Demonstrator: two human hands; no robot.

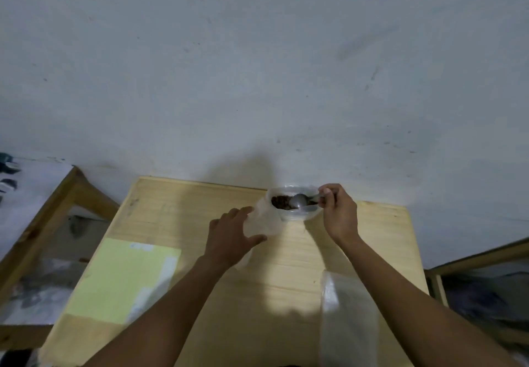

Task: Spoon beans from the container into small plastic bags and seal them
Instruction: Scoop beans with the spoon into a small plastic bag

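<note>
2 hands are working right of frame centre: right hand (337,212) is gripping the spoon (300,201) over the container (296,214) of beans (281,203); left hand (232,238), fingers spread, is steadying the bag (263,220). Best scooping shallow and level.

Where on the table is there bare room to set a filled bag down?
Bare wood lies along the far-left edge of the table, beyond the yellow sheet, and at mid-table between the two forearms. The far right is crowded: container, spoon in the right hand, small bag under the left hand. Spare bags fill the near right.
</note>
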